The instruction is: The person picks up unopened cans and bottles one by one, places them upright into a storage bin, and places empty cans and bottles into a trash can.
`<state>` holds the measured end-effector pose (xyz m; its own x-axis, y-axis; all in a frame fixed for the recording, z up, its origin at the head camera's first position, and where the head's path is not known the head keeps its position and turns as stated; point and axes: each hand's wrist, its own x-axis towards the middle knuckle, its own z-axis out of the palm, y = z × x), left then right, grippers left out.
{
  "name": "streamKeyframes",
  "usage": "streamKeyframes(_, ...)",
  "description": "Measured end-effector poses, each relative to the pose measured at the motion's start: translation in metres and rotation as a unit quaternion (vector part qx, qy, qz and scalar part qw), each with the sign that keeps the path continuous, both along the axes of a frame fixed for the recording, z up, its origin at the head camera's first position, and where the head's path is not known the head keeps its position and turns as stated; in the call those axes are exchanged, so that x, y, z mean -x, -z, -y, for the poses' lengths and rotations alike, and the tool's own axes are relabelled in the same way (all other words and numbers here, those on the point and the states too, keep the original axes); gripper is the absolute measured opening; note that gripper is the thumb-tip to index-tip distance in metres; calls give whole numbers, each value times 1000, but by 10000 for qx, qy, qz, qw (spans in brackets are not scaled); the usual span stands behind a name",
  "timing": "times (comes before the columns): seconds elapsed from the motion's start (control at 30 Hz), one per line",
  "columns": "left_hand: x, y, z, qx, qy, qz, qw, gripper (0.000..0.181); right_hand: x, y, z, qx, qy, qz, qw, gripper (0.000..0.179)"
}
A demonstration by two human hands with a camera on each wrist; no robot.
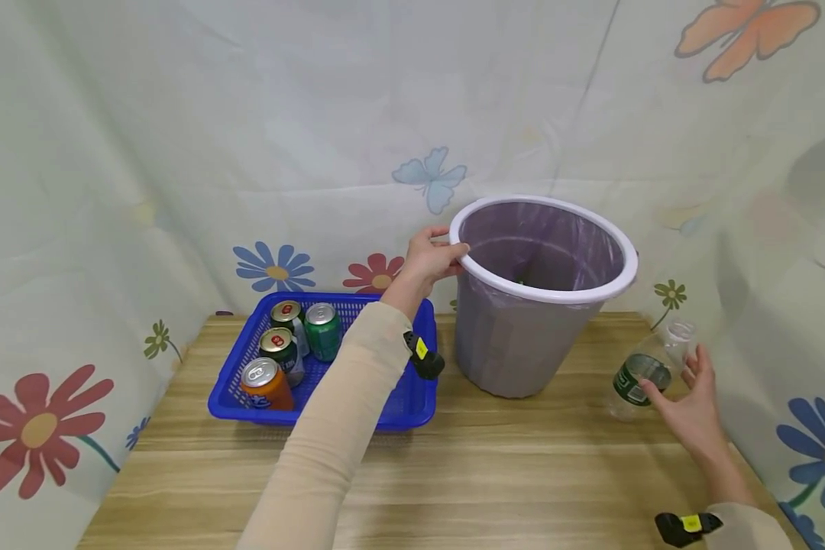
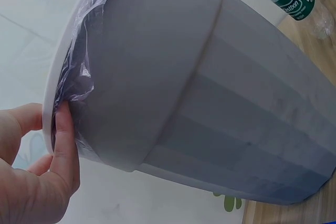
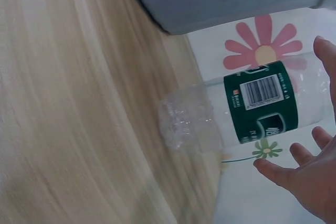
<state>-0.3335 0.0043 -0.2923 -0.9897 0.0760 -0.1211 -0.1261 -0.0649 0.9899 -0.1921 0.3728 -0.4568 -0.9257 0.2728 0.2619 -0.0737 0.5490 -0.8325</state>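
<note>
A grey trash bin (image 1: 522,344) with a white rim and a thin plastic liner stands on the table, leaning slightly. My left hand (image 1: 433,260) pinches its rim on the left side, thumb on top and fingers beneath, as the left wrist view shows the fingers (image 2: 65,145) against the liner. Right of the bin stands a clear plastic bottle (image 3: 197,119) with a green label and no cap visible. Around its upper part my right hand (image 1: 694,409) is spread, thumb and fingers apart; whether any finger touches it, I cannot tell. The bin's bottom inside is mostly hidden.
To the left sits a blue plastic basket (image 1: 422,389) holding several drink cans, among them an orange can (image 1: 268,386) and a green can (image 1: 323,332). My left forearm crosses over it. A flower-printed curtain (image 1: 316,114) hangs behind the wooden table (image 1: 495,473).
</note>
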Motion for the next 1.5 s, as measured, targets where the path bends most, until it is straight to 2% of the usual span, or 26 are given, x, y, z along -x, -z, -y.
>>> streamKeyframes(0.3,0,0,1,-17,-4,-10,10000,50,4,6,1,73,15,247,9997,94)
streamKeyframes(0.73,-2,-1,0,-34,-19,-27,10000,49,10,12,2,-29,29,242,9997,92)
streamKeyframes(1.2,-2,-1,0,10,-62,-28,10000,50,15,14,-2,-75,-159,869,9961,96)
streamKeyframes(1.5,-3,0,0,20,-49,-44,10000,49,18,15,-1,24,-118,963,9953,94)
